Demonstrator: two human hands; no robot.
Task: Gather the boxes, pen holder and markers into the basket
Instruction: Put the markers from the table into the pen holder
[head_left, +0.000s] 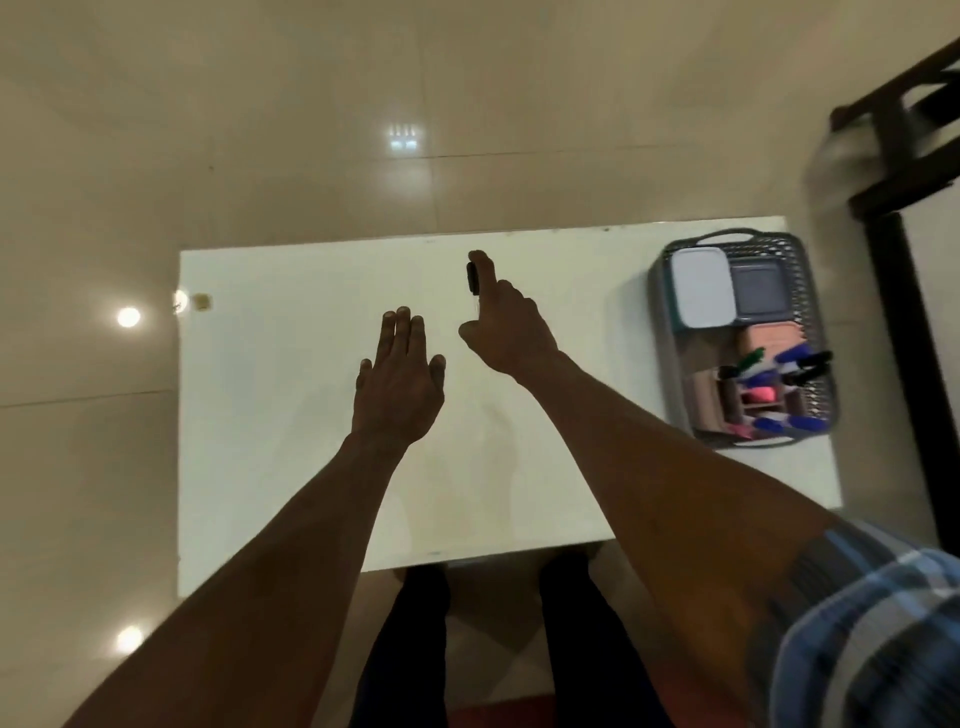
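Observation:
A grey plastic basket (818, 312) stands at the table's right edge. Inside it lie a white box (700, 287), a grey box (759, 289) and a brown pen holder (727, 400) on its side, with several markers (789, 423) in and around it. My right hand (511, 327) is over the far middle of the table. Its index finger is stretched out along a pale marker with a black cap (471, 278), its thumb sits at the marker's lower end, and its other fingers are curled. My left hand (400, 379) hovers flat beside it, fingers straight, holding nothing.
The white table (291, 415) sits on a glossy tiled floor. Dark wooden furniture (893, 171) stands close behind and to the right of the basket. My legs show under the near table edge.

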